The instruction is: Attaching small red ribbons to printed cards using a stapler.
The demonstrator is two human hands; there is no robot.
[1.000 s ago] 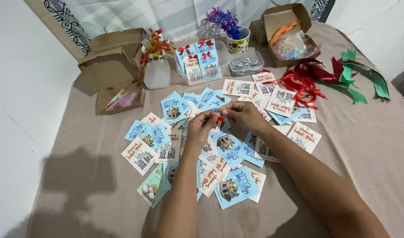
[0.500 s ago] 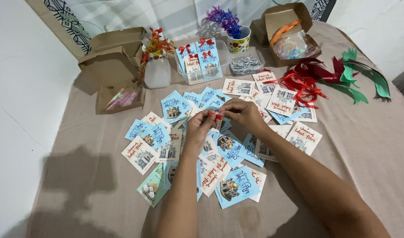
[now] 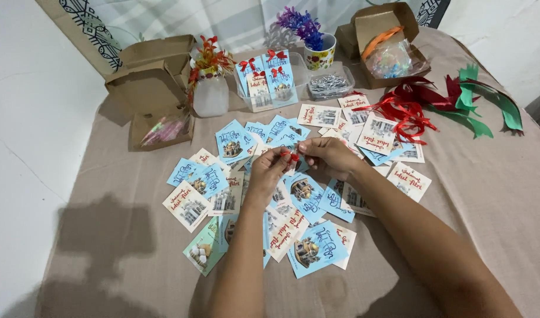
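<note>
My left hand (image 3: 268,171) and my right hand (image 3: 327,156) meet over the middle of the table, fingertips pinched together on a small piece of red ribbon (image 3: 293,156). Beneath them lie several blue and white printed cards (image 3: 311,250) scattered on the beige tablecloth (image 3: 123,235). A loose heap of red ribbon (image 3: 406,109) sits to the right, just beyond my right hand. At the back, a clear tray (image 3: 245,97) holds upright cards (image 3: 280,76) with red bows on top.
An open cardboard box (image 3: 155,88) stands at the back left beside a white vase with red flowers (image 3: 210,82). Another cardboard box (image 3: 387,44) with a plastic bag is at the back right. Green ribbon strips (image 3: 487,103) lie far right. A cup with purple flowers (image 3: 318,50) stands behind a container of silver bits (image 3: 330,85).
</note>
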